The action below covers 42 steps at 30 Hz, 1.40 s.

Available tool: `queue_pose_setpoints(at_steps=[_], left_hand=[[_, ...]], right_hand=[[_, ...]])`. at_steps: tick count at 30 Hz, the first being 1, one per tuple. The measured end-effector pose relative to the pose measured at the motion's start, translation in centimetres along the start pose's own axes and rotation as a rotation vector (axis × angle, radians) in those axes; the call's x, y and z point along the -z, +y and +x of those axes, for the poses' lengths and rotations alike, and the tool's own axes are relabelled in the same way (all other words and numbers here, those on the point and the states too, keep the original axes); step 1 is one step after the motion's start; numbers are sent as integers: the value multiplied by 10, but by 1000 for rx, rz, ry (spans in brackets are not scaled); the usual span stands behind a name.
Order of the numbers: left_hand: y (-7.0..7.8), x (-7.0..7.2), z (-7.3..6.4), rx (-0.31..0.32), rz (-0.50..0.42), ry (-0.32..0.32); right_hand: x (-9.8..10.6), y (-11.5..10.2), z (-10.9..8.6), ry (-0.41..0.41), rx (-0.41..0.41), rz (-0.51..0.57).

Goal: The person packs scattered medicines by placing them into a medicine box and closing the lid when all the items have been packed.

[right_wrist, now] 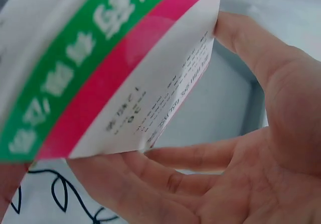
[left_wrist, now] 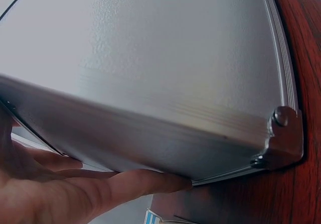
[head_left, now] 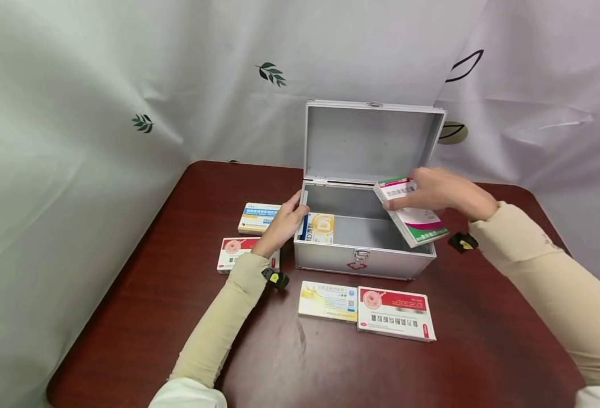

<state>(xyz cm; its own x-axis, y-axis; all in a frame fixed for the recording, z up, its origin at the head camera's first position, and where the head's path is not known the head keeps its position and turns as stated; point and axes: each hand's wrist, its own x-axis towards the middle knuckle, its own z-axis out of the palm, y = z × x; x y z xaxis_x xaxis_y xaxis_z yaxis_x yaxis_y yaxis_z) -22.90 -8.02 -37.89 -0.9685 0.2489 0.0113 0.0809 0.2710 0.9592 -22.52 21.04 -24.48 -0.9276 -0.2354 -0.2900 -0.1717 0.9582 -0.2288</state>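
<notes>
A silver metal first-aid case (head_left: 330, 258) stands on the table, its lid (head_left: 374, 141) raised. My left hand (head_left: 282, 226) holds the case's left wall at the rim; in the left wrist view its fingers (left_wrist: 145, 181) lie against the metal. Over the right part of the case, my right hand (head_left: 440, 192) grips a white, green and magenta medicine box (head_left: 417, 221), tilted above the opening. The right wrist view shows that box (right_wrist: 145, 78) between thumb and fingers. Inside the case at the left is a yellow and white medicine box (head_left: 321, 228).
In front of the case lie a yellow-white medicine box (head_left: 328, 301) and a red-white one (head_left: 396, 314), side by side. Left of it are a blue, white and yellow box (head_left: 256, 217) and another red-white box (head_left: 233, 252), partly behind my left arm. A pale curtain (head_left: 218, 124) hangs behind the table.
</notes>
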Motion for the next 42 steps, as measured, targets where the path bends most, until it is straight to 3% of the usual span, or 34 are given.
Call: queue_pose_setpoints(at_steps=[4, 7, 11, 14, 18, 23, 33, 42], left_hand=[[4, 2, -2, 12, -12, -13], [16, 4, -7, 16, -15, -23], [32, 2, -16, 26, 3, -13], [34, 2, -19, 33, 3, -7], [20, 3, -10, 26, -25, -25], [3, 2, 0, 0, -20, 5], [1, -1, -4, -8, -17, 5], [2, 0, -4, -16, -8, 8]], right_hand=[[-6, -13, 10, -131, -42, 50], [-12, -22, 17, -216, -51, 71], [-19, -30, 24, -267, -46, 47], [-21, -36, 29, -289, -44, 28], [-23, -41, 38, -338, -64, 38], [-33, -45, 52, -366, -108, 43], [-59, -59, 68, -431, -126, -24], [-74, -62, 80, -447, -143, 24]])
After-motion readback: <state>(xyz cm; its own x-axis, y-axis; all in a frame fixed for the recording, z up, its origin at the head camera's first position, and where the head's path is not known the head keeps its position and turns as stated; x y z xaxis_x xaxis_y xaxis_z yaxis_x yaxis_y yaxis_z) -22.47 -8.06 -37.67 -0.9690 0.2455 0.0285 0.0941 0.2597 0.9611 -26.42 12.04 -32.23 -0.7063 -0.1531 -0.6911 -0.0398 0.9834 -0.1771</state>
